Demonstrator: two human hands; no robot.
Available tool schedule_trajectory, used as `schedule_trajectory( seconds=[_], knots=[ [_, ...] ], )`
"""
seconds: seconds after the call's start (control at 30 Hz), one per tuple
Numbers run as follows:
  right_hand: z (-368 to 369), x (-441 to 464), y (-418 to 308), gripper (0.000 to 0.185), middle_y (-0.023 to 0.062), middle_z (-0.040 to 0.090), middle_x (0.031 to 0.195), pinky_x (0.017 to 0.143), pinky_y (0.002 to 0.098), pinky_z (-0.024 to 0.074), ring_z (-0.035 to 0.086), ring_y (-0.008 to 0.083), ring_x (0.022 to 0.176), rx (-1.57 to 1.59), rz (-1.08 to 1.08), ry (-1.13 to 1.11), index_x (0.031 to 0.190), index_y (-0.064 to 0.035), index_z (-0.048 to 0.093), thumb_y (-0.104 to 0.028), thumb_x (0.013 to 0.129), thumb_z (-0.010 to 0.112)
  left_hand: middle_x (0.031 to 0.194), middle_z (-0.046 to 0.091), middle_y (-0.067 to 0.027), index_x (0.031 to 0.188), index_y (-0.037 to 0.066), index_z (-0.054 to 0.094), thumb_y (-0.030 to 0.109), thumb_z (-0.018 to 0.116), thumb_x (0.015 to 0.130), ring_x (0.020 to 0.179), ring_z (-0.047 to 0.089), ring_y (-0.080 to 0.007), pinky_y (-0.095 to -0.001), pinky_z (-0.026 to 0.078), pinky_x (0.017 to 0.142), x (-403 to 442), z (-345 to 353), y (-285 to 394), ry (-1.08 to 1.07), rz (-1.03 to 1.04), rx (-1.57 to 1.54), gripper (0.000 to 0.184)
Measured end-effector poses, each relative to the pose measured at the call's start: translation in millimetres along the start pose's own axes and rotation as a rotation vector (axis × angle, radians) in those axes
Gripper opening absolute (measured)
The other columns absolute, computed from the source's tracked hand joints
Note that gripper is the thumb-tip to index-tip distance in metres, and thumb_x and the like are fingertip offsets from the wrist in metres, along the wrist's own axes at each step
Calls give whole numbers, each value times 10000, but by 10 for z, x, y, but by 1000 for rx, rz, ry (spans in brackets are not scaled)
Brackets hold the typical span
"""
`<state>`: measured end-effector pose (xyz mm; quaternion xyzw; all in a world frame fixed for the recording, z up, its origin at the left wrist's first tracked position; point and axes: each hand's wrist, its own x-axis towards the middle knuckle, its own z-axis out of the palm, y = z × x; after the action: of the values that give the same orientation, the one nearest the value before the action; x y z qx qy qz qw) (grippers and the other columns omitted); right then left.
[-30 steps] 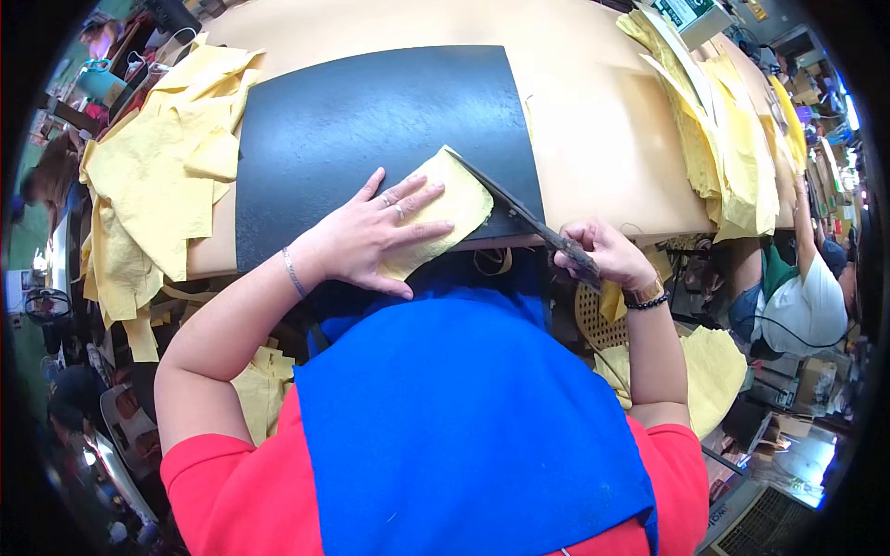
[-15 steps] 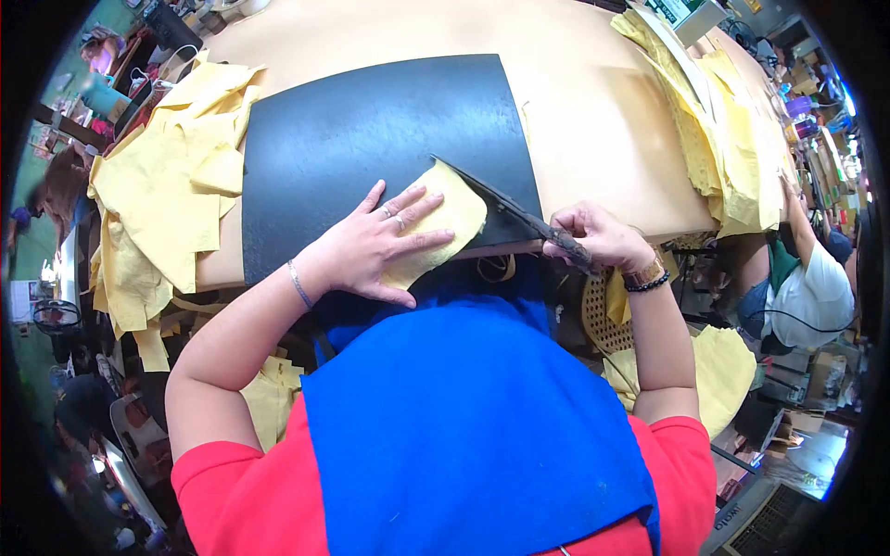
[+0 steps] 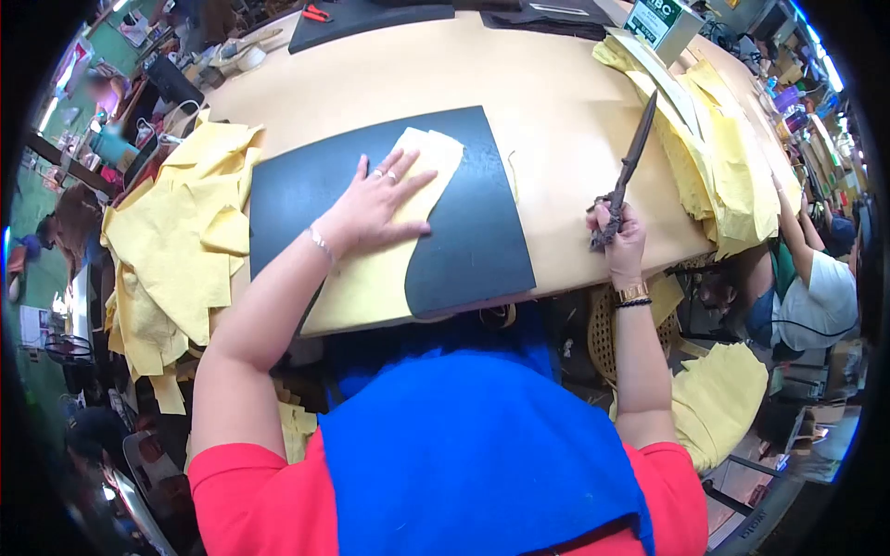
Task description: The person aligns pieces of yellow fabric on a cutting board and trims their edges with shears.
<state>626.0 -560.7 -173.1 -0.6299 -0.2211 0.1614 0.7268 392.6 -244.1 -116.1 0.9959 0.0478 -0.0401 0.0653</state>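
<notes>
My left hand (image 3: pixel 375 208) lies flat with fingers spread on a long, curved-edged piece of yellow sheet material (image 3: pixel 369 283), perhaps leather or suede. That piece rests on a black mat (image 3: pixel 477 236), its lower end reaching the table's near edge. To the right, off the mat, my right hand (image 3: pixel 619 239) is closed round the wrapped handles of long dark shears (image 3: pixel 632 157). Their blades look closed and point away from me, up towards a yellow stack. Part of the handles is hidden by my fingers.
Yellow sheets hang over the left of the table (image 3: pixel 176 241); a yellow stack (image 3: pixel 714 157) lies at right. A green-and-white can (image 3: pixel 660 26), black sheets (image 3: pixel 547 20) and red-handled tool (image 3: pixel 317 13) are at the back. Another person (image 3: pixel 816 287) is at right.
The shears have moved right and up, away from the yellow piece, and now point away from me. The yellow piece has shifted up the mat, showing more of its length. The view has tilted up.
</notes>
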Motion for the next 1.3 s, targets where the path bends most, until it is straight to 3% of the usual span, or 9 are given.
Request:
schedule_trajectory(
  seconds=[0.2,0.33,0.5,0.6,0.73,1.0,1.07,1.13,1.3],
  knots=[
    [-74,-2,45,178,39,621,726,532,214,479,574,84,571,31,-59,99,895,-6,607,-145,863,713,1539,244,-148,1472,284,306,678,310,908,1429,205,-330,-662,100,1101,872,-60,-748,136,-62,322,688],
    [-125,21,86,184,20,601,656,495,216,453,567,79,549,74,-26,143,860,-20,621,-170,852,728,1535,246,-165,1463,256,329,593,392,929,1426,204,-347,-686,106,1080,1075,-122,-605,400,-223,417,635],
    [-102,23,52,178,-1,576,623,485,199,402,524,70,505,58,-33,172,831,-44,620,-186,859,724,1541,207,-189,1476,170,298,430,501,937,1433,166,-376,-708,139,1039,-189,-98,527,419,-394,95,632],
    [-80,25,20,177,-6,574,634,487,200,405,527,66,512,23,-12,147,829,-46,617,-184,860,724,1559,77,-225,1497,150,250,523,465,920,1438,57,-425,-726,96,1029,-1021,199,939,65,-566,-94,720],
    [-29,8,-31,170,-18,572,653,490,194,408,529,54,520,-10,30,120,839,-34,617,-166,859,722,1560,90,-221,1487,159,282,594,448,904,1437,61,-427,-736,85,1024,-1370,324,822,102,-728,-122,746],
    [-76,-6,33,152,-13,573,637,495,190,413,530,54,529,42,-20,130,865,-2,605,-137,899,667,1539,197,-220,1478,213,317,740,425,816,1420,167,-420,-658,109,1085,-331,-80,527,-289,343,44,853],
    [-84,3,48,152,-9,571,628,493,191,414,532,56,531,54,-35,169,866,-2,606,-139,904,661,1508,294,-179,1460,272,349,761,455,784,1403,242,-376,-627,114,1104,-3,6,230,-148,678,-26,841],
    [-93,-2,51,210,1,572,622,509,199,418,533,67,532,108,-73,213,861,-6,612,-202,896,680,1524,272,-153,1457,265,354,754,453,794,1413,232,-348,-629,135,1100,275,-181,-204,-96,553,172,830],
    [-104,-20,25,317,29,590,655,548,223,433,545,88,561,249,-89,273,859,-15,623,-326,896,673,1562,144,-175,1490,219,276,673,448,860,1443,141,-334,-691,128,1059,96,-176,-427,189,-443,282,795]
  ],
)
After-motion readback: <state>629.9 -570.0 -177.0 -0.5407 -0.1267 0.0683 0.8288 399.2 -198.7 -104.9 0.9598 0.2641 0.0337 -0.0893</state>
